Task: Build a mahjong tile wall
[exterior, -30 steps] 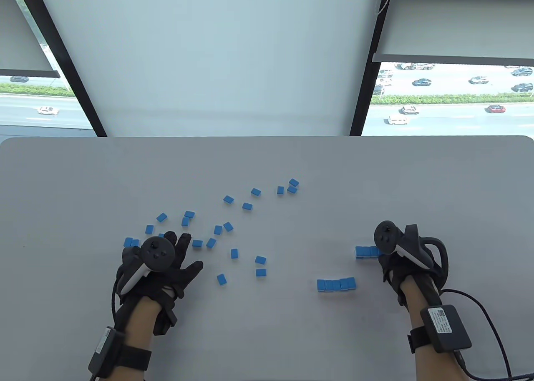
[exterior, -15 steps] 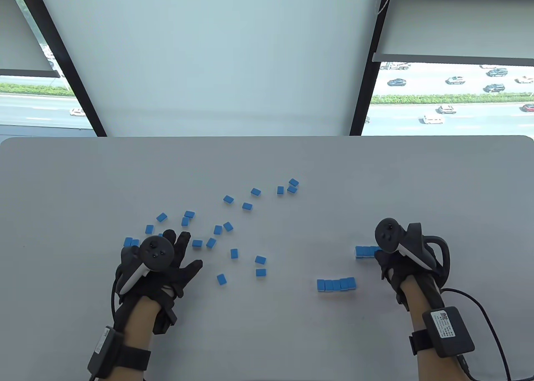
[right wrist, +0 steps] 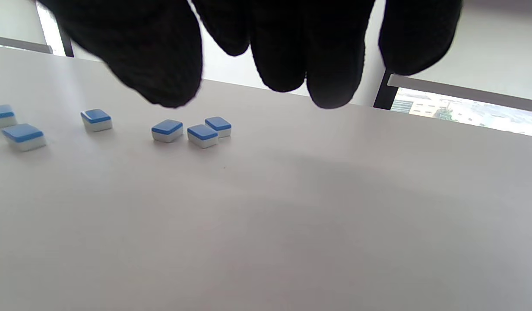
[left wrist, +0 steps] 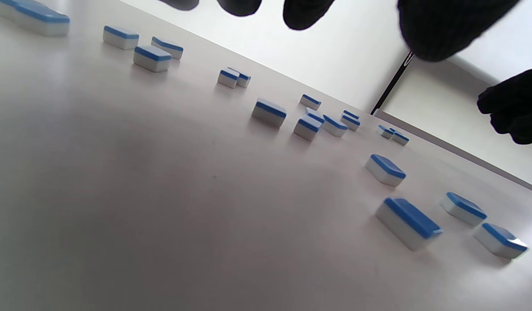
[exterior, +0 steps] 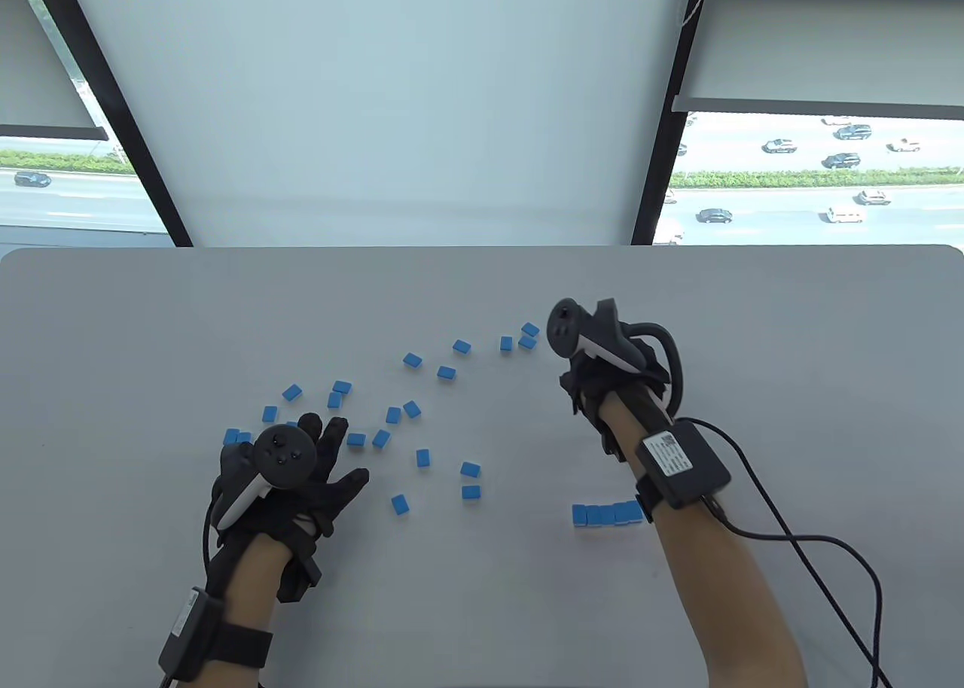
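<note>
Right fingers (right wrist: 283,47): hung loosely together above the white tabletop (exterior: 791,357), holding nothing.
Right hand (exterior: 595,372): hovered just beside the far trio of small blue-backed, white-bodied mahjong tiles (right wrist: 192,131).
Left hand (exterior: 301,477): fingers spread, low over the scattered loose tiles (exterior: 392,417); contact could not be told.
Started wall: short row of blue tiles (exterior: 607,513) near the table's front, partly behind the right forearm.
Advice: pinch one tile by its long sides and seat it flush against the row's end.
Hidden: tile faces unseen; row's right end covered.

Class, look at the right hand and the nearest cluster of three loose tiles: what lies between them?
Only bare table separates the right hand from the three tiles, shown in the right wrist view.
</note>
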Motion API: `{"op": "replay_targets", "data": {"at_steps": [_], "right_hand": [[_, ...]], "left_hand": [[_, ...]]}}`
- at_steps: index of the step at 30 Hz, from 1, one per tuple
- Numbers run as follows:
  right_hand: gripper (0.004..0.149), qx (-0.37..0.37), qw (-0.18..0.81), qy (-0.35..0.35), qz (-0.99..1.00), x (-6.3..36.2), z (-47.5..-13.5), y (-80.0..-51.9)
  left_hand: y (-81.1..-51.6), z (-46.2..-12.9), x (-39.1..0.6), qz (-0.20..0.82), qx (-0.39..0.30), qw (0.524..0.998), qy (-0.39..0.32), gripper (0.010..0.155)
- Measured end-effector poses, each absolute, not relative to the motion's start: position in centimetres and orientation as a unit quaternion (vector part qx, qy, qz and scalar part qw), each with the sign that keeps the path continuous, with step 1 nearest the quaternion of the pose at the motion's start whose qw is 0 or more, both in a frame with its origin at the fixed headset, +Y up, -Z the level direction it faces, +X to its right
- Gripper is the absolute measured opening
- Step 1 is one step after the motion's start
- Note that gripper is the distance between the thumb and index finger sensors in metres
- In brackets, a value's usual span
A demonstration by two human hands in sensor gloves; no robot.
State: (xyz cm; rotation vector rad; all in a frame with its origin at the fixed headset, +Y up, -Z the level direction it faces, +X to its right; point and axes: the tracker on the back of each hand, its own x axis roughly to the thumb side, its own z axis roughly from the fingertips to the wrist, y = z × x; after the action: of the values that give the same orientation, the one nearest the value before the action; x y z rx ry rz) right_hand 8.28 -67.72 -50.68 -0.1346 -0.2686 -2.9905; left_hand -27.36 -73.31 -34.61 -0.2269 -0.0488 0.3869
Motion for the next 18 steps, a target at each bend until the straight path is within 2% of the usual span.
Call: {"op": "replay_targets", "data": {"at_steps": [7, 15, 18], "right_hand": [[0.071, -0.050, 0.089, -0.089, -0.991, 5.4, -55.9, -69.8], [0.074, -0.054, 0.103, -0.137, -0.984, 5.3, -57.4, -73.7], [0.076, -0.052, 0.093, -0.135, -0.985, 4.9, -57.5, -74.1]], "left_hand": [[-73.5, -34.8, -27.3, 0.190, -0.118, 0.974, -0.023, 0.083], [-73.5, -34.8, -27.4, 0.190, -0.121, 0.974, -0.021, 0.083], [-73.6, -34.8, -27.4, 0.190, -0.123, 0.974, -0.019, 0.083]]}}
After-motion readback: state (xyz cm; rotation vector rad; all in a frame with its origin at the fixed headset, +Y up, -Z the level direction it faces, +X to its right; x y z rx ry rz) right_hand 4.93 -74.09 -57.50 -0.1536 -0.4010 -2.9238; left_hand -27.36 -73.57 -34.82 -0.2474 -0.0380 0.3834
